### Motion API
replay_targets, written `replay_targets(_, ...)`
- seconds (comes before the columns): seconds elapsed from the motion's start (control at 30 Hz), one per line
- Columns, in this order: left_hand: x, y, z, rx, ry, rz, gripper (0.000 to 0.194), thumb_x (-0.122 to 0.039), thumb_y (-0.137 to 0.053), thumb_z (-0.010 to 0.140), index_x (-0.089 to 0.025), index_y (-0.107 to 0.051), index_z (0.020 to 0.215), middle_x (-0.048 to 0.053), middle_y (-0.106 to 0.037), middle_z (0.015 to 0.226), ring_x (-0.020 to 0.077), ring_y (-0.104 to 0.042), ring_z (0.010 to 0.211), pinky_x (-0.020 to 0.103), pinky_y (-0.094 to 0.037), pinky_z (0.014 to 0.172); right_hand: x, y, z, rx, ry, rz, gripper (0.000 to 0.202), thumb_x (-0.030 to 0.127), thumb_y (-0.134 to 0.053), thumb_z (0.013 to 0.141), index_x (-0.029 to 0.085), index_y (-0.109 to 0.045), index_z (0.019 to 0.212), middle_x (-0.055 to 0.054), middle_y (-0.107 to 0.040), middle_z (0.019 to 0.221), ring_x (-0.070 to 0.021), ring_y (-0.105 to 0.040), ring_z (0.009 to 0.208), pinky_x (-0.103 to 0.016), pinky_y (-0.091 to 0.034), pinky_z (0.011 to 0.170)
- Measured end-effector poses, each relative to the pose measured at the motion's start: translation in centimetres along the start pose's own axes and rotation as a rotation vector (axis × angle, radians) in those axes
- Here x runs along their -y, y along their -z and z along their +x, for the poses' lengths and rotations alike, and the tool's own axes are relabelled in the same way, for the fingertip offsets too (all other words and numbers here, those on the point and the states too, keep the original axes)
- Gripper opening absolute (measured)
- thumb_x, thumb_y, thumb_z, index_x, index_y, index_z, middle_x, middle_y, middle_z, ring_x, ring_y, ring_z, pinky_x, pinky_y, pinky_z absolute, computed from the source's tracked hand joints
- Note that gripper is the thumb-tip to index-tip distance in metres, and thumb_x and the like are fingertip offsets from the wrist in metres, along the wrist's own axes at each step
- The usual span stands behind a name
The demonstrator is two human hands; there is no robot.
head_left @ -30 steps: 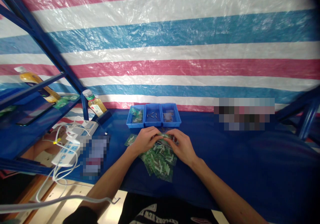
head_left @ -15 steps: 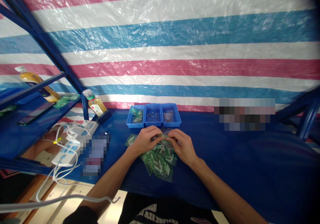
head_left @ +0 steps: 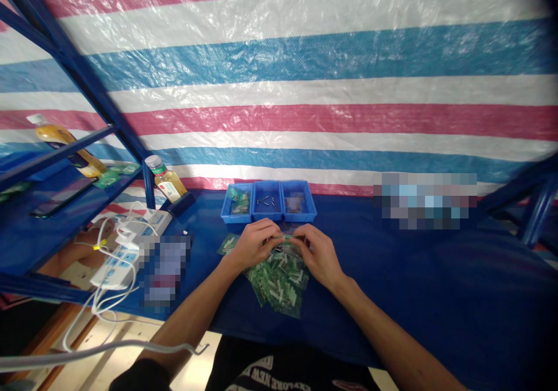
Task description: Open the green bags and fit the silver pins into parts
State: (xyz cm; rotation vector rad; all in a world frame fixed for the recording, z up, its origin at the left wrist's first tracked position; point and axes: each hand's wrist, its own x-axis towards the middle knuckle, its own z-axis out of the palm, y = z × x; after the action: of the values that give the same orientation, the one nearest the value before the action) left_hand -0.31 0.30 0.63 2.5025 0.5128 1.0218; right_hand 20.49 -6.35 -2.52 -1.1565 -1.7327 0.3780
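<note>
My left hand (head_left: 260, 243) and my right hand (head_left: 317, 251) meet over the pile, each pinching an edge of a small clear and green plastic bag (head_left: 286, 238). What is inside that bag is too small to tell. Below my fingers lies a heap of green-edged bags (head_left: 276, 280) with pale and metallic pieces in them. Just beyond stand three joined blue bins: the left bin (head_left: 236, 219) holds green bags, the middle bin (head_left: 267, 216) a few small metal parts, the right bin (head_left: 300, 217) clear bags.
At the left are a white power strip (head_left: 114, 268) with tangled cables, a blurred-out flat item (head_left: 165, 272) and a bottle (head_left: 168, 183) by the rack post. Another bottle (head_left: 72, 147) and a phone (head_left: 65, 196) are on the left shelf. A pixelated patch (head_left: 427, 200) covers the right back.
Both hands stay nearly in place over the pile, with only slight finger movement at the bag. The bins and heap have not visibly moved.
</note>
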Motion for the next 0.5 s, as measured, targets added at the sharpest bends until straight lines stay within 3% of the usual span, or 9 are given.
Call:
replay_targets(0.2, -0.06, -0.02, -0.10, 0.004, 0.056, 0.002, 0.014, -0.028, -0.061, 0.100, -0.015, -0.066, 0.095, 0.008, -0.069, 0.090, 0.0174, -0.063, 0.085, 0.030, -0.051, 0.079, 0.06, -0.01, 0.00, -0.055, 0.006, 0.014, 0.015, 0.025, -0.063, 0.098, 0.023, -0.063, 0.083, -0.001, -0.061, 0.076, -0.0180, -0.057, 0.070, -0.031, -0.044, 0.067)
replay_targets(0.37, -0.23, 0.14, -0.09, 0.066, 0.086, 0.038, 0.023, -0.036, -0.064, 0.098, -0.015, -0.068, 0.106, 0.009, -0.070, 0.097, 0.0170, -0.064, 0.085, 0.027, -0.051, 0.076, 0.42, 0.25, 0.02, -0.090, -0.002, 0.049, 0.017, 0.027, -0.063, 0.098, 0.023, -0.063, 0.082, -0.001, -0.060, 0.075, -0.0175, -0.055, 0.067, -0.031, -0.044, 0.065)
replay_targets(0.5, -0.06, -0.01, -0.07, 0.081, 0.057, 0.032, 0.021, -0.034, -0.062, 0.099, -0.014, -0.069, 0.098, 0.009, -0.070, 0.094, 0.0175, -0.065, 0.085, 0.028, -0.051, 0.078, 0.57, 0.23, 0.09, -0.050, -0.003, 0.069, 0.017, 0.030, -0.062, 0.099, 0.023, -0.063, 0.083, -0.001, -0.060, 0.076, -0.0179, -0.055, 0.069, -0.031, -0.044, 0.066)
